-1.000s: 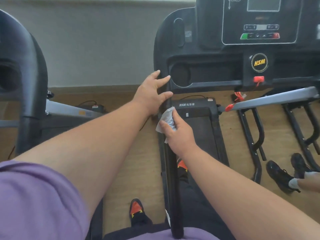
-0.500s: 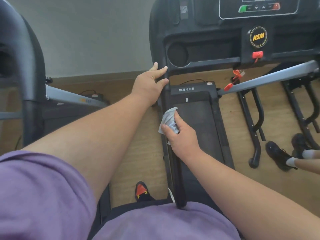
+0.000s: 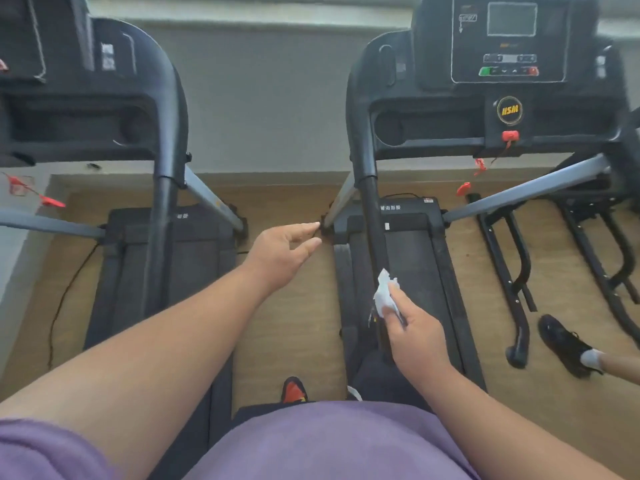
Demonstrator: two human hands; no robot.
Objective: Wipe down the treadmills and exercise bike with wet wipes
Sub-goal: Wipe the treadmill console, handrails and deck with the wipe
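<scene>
Two black treadmills stand side by side against the wall. The right treadmill (image 3: 426, 258) has a console with a screen and a yellow logo, and a long black left handrail (image 3: 372, 216). My right hand (image 3: 415, 330) is shut on a crumpled white wet wipe (image 3: 384, 294), pressed against the lower part of that handrail. My left hand (image 3: 280, 254) hovers over the floor gap between the machines, fingers loosely apart, holding nothing. The left treadmill (image 3: 162, 258) is to the left, untouched.
Black metal frames (image 3: 512, 271) lie on the wooden floor at the right. Another person's black shoe (image 3: 562, 344) is near them. A cable (image 3: 69, 292) runs along the floor at the left. My orange-and-black shoe (image 3: 293, 391) stands between the machines.
My left hand has let go of the right treadmill's handrail and now hangs free over the gap. My right hand slid the wipe further down the rail. The view pulled back and up.
</scene>
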